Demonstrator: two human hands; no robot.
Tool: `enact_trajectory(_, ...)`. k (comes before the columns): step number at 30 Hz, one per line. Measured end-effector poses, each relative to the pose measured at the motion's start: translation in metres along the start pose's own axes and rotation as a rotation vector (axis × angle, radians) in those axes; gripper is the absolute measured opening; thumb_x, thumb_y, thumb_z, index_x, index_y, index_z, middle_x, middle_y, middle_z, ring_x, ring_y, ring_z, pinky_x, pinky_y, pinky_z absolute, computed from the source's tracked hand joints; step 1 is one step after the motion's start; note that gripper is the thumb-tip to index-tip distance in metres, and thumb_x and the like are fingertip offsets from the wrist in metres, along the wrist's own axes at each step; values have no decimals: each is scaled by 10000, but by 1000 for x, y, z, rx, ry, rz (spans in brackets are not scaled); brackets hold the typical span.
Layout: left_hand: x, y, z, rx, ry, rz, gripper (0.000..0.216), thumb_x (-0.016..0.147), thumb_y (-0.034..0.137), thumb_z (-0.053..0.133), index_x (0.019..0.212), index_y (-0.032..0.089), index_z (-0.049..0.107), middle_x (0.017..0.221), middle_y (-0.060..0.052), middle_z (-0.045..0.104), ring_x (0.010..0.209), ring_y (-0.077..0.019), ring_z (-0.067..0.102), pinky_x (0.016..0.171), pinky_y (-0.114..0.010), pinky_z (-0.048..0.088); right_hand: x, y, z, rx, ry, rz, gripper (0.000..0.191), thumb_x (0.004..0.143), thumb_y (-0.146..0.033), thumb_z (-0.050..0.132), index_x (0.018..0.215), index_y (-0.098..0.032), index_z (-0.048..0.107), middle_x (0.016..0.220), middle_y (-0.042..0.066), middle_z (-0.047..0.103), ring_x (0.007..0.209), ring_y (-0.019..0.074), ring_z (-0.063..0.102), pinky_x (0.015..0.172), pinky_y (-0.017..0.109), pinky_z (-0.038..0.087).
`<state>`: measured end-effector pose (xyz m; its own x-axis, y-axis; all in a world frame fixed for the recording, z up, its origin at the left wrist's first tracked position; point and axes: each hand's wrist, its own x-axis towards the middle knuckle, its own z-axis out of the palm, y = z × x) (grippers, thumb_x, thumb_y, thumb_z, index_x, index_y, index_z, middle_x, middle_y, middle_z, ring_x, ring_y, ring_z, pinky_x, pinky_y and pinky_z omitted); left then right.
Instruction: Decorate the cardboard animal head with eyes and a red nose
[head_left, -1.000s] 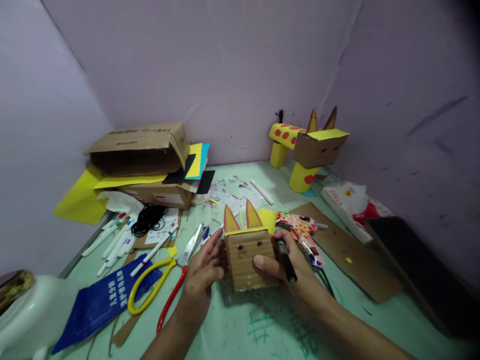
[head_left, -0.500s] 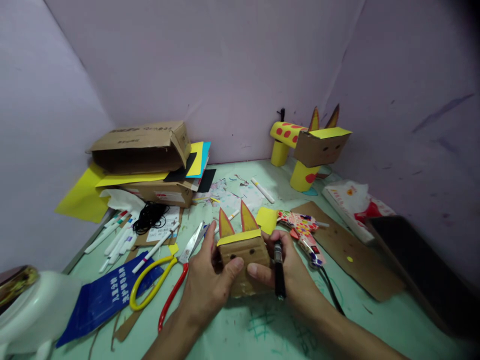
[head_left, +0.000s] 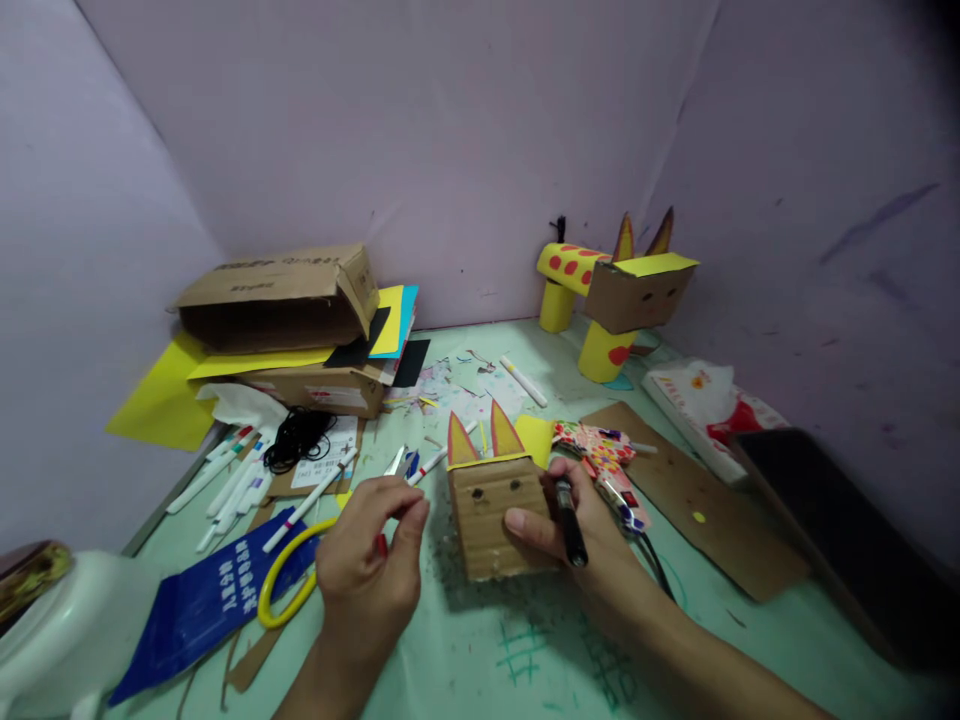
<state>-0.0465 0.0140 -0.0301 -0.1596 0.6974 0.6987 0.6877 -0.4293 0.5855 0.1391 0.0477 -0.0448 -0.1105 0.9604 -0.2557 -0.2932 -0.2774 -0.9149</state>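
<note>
Right hand (head_left: 581,520) grips black marker (head_left: 571,520), thumb presses cardboard animal head (head_left: 496,515) on green table (head_left: 525,650). Left hand (head_left: 371,565) curls over scissors (head_left: 300,570), fingers closed on handles. Blue bag (head_left: 202,600) has white writing, too small to read.

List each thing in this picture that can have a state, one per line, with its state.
Left hand: closed over the scissors.
Scissors: flat on the table, mostly covered.
Right hand: holding the black marker, thumb on the cardboard head.
Black marker: gripped, cap cannot be told.
Cardboard head: upright, ears up.
Top box: open, on its side.
</note>
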Motion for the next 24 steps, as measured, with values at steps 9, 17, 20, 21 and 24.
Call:
enact_trajectory(9, -6, 8, 8, 134, -135, 417, 249, 777, -29, 577, 902, 182, 621, 795, -25, 634, 726, -142, 612, 891, -420, 495, -3, 3, 2, -62, -82, -83, 634, 557, -348, 867, 899, -270, 340, 992, 28, 627, 860, 246, 615, 720, 368, 515)
enact_trajectory(17, -1, 17, 10, 381, -235, 480, 175, 843, 35, 476, 834, 162, 597, 769, -60, 665, 740, -209, 563, 866, -458, 395, -4, 1, 4, -96, -93, -59, 699, 517, -368, 866, 902, -283, 289, 1042, 22, 586, 852, 228, 584, 721, 341, 498)
enact_trajectory(20, 2, 20, 12, 434, -271, 456, 190, 850, 45, 441, 802, 168, 578, 743, -69, 643, 743, -235, 527, 852, -476, 375, -4, 2, 3, -90, -92, -55, 700, 515, -352, 864, 900, -282, 283, 1034, 22, 588, 843, 230, 586, 707, 343, 493)
enact_trajectory(21, 3, 19, 12, 433, -266, 438, 200, 851, 47, 422, 779, 177, 556, 727, -64, 621, 731, -231, 512, 832, -464, 379, -4, 2, 3, -88, -93, -54, 697, 516, -343, 863, 900, -281, 283, 1032, 22, 591, 844, 232, 589, 707, 346, 491)
enact_trajectory(24, 6, 11, 3, 409, -168, 338, 202, 874, 77, 375, 753, 201, 479, 733, -51, 554, 723, -217, 482, 744, -402, 385, -4, 1, 3, -98, -81, -39, 669, 541, -342, 854, 895, -279, 290, 1000, 13, 596, 846, 238, 596, 701, 355, 490)
